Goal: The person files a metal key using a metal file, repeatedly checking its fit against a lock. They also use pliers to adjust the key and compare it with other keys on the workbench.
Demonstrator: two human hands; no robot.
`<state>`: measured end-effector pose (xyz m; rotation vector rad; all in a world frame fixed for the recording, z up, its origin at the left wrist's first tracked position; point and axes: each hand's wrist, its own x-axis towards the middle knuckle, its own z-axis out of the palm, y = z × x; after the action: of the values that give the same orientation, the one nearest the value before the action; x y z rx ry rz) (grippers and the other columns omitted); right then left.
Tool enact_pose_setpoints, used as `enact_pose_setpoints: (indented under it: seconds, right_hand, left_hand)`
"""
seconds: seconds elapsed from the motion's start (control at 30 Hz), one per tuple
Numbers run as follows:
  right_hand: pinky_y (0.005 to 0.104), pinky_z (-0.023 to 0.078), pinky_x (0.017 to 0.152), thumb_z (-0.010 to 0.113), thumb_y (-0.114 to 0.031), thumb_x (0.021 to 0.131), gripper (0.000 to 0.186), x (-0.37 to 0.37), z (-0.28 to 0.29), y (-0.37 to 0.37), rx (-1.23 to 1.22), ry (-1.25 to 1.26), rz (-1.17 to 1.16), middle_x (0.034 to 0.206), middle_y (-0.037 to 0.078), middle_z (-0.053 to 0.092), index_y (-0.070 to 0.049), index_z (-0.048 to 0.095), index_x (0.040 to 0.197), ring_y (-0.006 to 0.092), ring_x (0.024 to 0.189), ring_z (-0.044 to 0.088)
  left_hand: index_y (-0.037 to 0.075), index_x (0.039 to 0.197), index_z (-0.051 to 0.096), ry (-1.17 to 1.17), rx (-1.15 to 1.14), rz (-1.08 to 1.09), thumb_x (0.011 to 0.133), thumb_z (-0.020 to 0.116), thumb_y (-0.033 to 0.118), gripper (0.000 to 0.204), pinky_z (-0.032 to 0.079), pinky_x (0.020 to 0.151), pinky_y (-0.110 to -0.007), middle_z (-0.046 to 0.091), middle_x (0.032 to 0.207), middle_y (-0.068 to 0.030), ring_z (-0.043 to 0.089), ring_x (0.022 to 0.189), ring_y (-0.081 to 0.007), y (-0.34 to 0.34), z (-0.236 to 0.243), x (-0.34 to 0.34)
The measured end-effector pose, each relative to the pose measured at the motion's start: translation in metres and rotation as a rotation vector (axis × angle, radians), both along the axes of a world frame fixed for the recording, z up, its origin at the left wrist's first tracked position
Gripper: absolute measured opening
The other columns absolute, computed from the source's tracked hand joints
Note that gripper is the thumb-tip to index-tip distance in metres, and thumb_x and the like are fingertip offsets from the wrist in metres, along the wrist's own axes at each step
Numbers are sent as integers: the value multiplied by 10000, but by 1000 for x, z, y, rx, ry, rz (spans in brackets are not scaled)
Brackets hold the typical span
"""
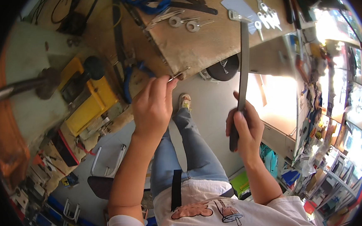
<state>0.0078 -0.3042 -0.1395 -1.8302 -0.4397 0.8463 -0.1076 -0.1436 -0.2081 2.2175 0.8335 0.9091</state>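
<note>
Head view, looking down: my left hand (151, 104) pinches a small metal key (178, 74) in its fingers against the wooden desk (201, 41) edge. My right hand (244, 127) wraps closed around a long flat file (243, 59), raised upright beside it.

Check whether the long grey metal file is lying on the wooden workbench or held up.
Held up: right hand grips the long grey metal file.
</note>
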Motion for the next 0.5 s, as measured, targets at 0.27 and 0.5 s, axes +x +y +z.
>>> enact_pose_setpoints:
  seconds: [0.27,0.5]
  right_hand:
    - [212,406,501,517,-203,941,497,-14,-9,-42,17,11,65,710,62,559,35,372,1352,96,546,512]
    - [215,410,475,539,-76,907,627,8,-16,-52,65,-184,396,895,152,582,21,197,1424,106,520,507]
  left_hand:
    - [28,863,570,142,215,-57,826,670,90,123,418,464,-330,495,686,-68,512,539,-242,8,12,-1]
    - [-2,909,578,192,276,-54,793,688,56,171,429,476,-324,488,700,-74,528,565,-218,5,18,-1]
